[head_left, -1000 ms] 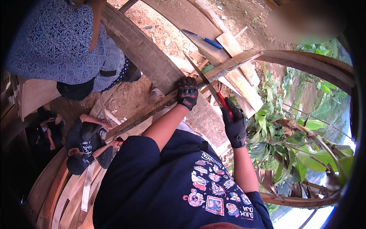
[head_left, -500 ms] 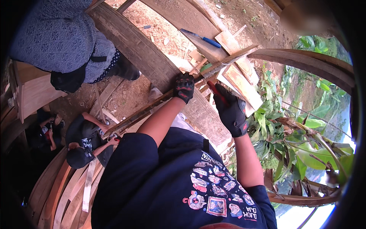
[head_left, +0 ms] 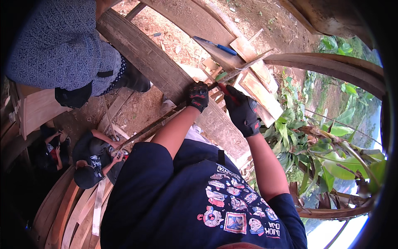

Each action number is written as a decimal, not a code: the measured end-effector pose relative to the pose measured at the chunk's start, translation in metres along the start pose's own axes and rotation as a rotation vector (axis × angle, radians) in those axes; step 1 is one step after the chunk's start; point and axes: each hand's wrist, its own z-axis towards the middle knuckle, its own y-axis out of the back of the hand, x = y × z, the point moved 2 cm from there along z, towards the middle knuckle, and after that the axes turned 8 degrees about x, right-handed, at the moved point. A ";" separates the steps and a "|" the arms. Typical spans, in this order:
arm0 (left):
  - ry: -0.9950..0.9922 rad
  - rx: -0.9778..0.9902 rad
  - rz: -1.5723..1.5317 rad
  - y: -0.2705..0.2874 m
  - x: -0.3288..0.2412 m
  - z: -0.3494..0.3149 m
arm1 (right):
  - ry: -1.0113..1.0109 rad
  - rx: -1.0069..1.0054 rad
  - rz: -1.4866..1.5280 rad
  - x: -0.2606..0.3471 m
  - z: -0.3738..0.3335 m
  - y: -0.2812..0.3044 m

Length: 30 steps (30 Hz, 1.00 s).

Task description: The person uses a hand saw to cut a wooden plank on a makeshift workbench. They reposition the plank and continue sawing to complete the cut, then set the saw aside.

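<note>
My left hand (head_left: 197,96), in a black glove with red marks, is closed around a long narrow wooden strip (head_left: 155,126). The strip runs slantwise from the crouching person at lower left up to the boards at upper right. My right hand (head_left: 241,110), gloved the same way, grips a red-handled tool (head_left: 224,89). The tool's front end meets the strip just right of my left hand; its working end is too small to make out. Beneath both hands lies a wide, worn wooden plank (head_left: 145,52).
A blue-handled tool (head_left: 224,48) lies on a board beyond my hands, near loose offcuts (head_left: 259,93). At left stands a person in patterned blue clothing (head_left: 54,50). A crouching person in a black cap (head_left: 88,176) is by curved timbers (head_left: 62,207). Leafy plants (head_left: 336,166) grow at right.
My right hand has moved left and slightly up with the red-handled tool, closer to my left hand. My left hand keeps its hold on the strip.
</note>
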 end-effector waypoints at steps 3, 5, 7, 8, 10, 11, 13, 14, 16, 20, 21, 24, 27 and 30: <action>0.002 -0.036 -0.013 -0.004 0.003 0.005 | -0.004 0.020 0.067 0.000 0.008 0.004; -0.011 -0.030 -0.036 -0.012 0.006 0.006 | -0.025 0.044 0.110 0.002 0.004 0.001; -0.031 -0.089 -0.024 -0.018 0.007 0.007 | -0.012 0.041 0.099 -0.004 0.007 -0.005; -0.028 -0.085 -0.028 -0.017 0.006 0.006 | -0.043 0.047 0.068 -0.003 0.011 0.001; -0.021 -0.077 -0.037 -0.015 0.003 0.005 | -0.066 0.032 0.028 -0.006 0.003 -0.011; -0.018 -0.080 -0.082 -0.007 0.007 0.021 | -0.055 0.010 0.002 -0.008 0.008 -0.013; -0.001 -0.002 -0.192 -0.013 0.015 0.011 | -0.062 -0.015 0.045 -0.017 0.011 -0.022; -0.008 0.059 -0.200 0.000 0.023 0.034 | -0.041 -0.020 0.051 -0.020 0.017 -0.019; -0.062 -0.022 -0.112 0.012 0.024 0.023 | -0.040 -0.002 0.048 -0.018 0.025 -0.017; -0.059 -0.019 -0.044 0.046 0.030 -0.001 | -0.037 -0.074 0.060 -0.039 0.025 -0.058; -0.025 -0.016 -0.073 0.049 0.032 -0.006 | -0.076 -0.052 0.062 -0.039 0.030 -0.064; -0.100 -0.344 -0.073 0.030 0.049 -0.005 | 0.042 -0.146 0.045 -0.051 0.047 -0.075; -0.100 -0.388 -0.113 0.010 0.062 0.004 | -0.090 0.038 0.036 -0.023 0.056 -0.059; -0.011 -0.398 -0.134 0.016 0.055 0.018 | -0.061 0.043 0.022 -0.022 0.064 -0.056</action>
